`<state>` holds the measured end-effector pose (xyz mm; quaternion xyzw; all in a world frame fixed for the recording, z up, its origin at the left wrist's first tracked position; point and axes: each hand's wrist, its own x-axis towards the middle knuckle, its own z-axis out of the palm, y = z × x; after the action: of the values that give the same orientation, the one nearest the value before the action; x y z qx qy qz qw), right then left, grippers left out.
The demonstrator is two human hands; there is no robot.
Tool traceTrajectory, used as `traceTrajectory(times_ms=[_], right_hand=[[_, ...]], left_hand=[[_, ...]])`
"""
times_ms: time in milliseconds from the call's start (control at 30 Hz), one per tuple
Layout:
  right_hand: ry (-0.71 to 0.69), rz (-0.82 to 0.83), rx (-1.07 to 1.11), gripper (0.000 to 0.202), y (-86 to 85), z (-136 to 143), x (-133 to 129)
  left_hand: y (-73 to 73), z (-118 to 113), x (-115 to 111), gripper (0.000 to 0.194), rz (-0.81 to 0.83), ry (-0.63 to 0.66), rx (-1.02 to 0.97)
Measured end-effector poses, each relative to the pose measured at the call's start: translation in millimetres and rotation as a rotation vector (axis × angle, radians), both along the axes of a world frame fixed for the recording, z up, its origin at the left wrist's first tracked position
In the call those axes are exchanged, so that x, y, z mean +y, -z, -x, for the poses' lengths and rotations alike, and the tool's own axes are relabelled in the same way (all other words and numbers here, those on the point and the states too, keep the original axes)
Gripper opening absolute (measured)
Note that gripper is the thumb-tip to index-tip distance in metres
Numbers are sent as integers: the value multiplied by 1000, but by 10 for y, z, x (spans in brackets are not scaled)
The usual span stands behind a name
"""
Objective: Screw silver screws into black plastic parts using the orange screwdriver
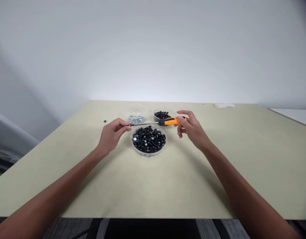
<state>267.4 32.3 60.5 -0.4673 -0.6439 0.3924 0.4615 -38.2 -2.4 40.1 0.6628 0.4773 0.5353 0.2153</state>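
An orange and black screwdriver (171, 121) is held level above the bowls, its shaft pointing left. My right hand (190, 126) grips the end of its handle between thumb and fingers, the other fingers loosely curled. My left hand (114, 133) is closed in a pinch at the shaft's tip; any small part between the fingertips is too small to make out. Just below the shaft stands a clear round bowl (149, 154) full of black parts (150, 139), some showing silvery centres.
Behind are a clear tub of silvery screws (136, 119) and a tub of small black pieces (162, 115). A small black piece (105, 121) lies left on the pale table (148, 186). A white object (224, 105) lies at the back right, before the wall.
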Motion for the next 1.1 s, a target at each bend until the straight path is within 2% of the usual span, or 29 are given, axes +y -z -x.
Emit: traceTrajectory(times_ms=[100,267,433,633,833,1000,1100], right_hand=[[24,22,-33,48,-20,17,-17],[-128,0,48,49,-16,-25,-19],[11,2,-42,45,-6,-10,-4],[-133,1,-7,50,-9,-7,-37],[13,-9,-21,43,-11,16,-17],[-104,-21,62,36,38,-40,27],[-65,-33,71,32,38,-41,32]], left_hand=[[-4,-1,-5,18,-13,-2,8],[23,2,16,15,-12,-27,1],[22,-11,9,16,-30,-30,9],[-9,-5,-8,14,-60,-61,-4],[-8,-13,-10,13,-58,-40,1],[20,-19,7,11,-57,-47,-11],[29,-26,6,11,-48,-50,-6]])
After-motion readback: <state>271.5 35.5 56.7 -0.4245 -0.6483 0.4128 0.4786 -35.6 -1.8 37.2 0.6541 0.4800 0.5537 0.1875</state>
